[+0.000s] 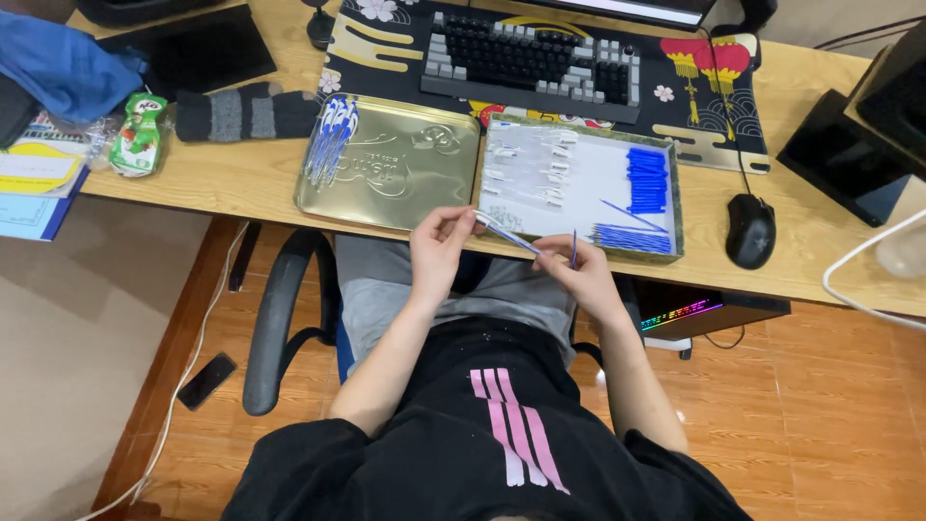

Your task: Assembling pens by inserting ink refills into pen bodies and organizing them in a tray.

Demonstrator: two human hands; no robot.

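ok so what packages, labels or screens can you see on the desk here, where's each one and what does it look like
Drink pouch: far left of the desk, small, green and white with a red patch.
Booklet: left desk edge, flat, yellow and blue printed cover.
Gold tin lid: desk middle, rectangular, embossed.
Monitor: top edge behind the keyboard, only its lower strip shows.
Tablet: upper left, dark, screen off.
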